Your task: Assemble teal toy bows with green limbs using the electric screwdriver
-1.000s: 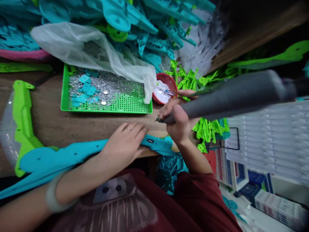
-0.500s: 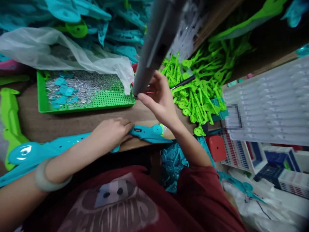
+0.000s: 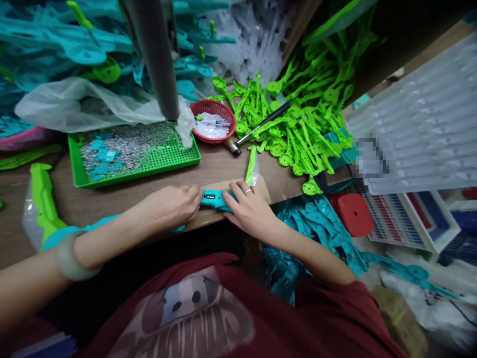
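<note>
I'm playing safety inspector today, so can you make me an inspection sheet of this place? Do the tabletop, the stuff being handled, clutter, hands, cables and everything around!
Surface: brown table, with a tan sheet near its front edge.
Things handled: teal part with a small dark slot.
Clutter: green tray of small metal pieces and teal bits; red basket; hammer against a heap of green pieces.
Hands: left hand curled at the teal part, its grip hidden; right hand has fingers on it.
Cables: a thin dark line at lower right, maybe a cord.
Surroundings: gray tool upright over the tray; red stool to the right.
</note>
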`<state>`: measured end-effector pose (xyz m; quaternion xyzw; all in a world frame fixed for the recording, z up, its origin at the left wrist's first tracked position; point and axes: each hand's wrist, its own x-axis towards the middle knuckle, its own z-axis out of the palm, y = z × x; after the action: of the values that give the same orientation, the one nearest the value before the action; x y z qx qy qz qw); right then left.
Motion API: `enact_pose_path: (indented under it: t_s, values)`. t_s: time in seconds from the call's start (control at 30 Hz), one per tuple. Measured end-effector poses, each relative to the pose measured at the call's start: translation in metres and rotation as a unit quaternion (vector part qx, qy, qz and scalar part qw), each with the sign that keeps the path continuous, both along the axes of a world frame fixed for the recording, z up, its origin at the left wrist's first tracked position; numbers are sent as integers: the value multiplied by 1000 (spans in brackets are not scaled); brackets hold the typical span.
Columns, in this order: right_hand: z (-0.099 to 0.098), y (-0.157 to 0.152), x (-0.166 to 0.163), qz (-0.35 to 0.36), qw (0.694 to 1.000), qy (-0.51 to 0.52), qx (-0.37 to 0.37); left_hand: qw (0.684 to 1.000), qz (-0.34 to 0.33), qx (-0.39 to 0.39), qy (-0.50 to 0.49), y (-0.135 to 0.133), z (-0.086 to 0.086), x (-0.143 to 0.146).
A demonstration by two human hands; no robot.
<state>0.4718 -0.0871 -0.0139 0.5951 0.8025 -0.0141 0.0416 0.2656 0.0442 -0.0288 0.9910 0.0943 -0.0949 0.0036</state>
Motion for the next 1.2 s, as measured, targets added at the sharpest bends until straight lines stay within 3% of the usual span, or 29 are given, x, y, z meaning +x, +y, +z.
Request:
enact_pose_path:
  t_s: [0.33,0.6,0.73,0.9,0.97,1.07,1.13,1.2]
  values:
    - [-4,4,4,23,999,18,29,994,69,76,-31,-31,12,14]
    - [-8,4,5,37,998,15,40,984,74,154,-45,-44,4,17]
    - [-7,6,1,30,999,7,32,990,58,104,-72,-36,-1,9]
    - [-5,3,2,20,999,22,18,987,128,9,-96,-24,4,6]
    - [0,5,10,18,996,88,6,983,139,-8,-122,-22,8,2]
    - [13,23,30,-41,951,299,68,969,131,-7,-210,-29,8,-14]
    - [22,53,38,-79,886,439,130,959,121,-1,-256,-39,2,-29]
    - [30,92,38,-42,828,544,132,954,118,-15,-274,-50,-7,-40]
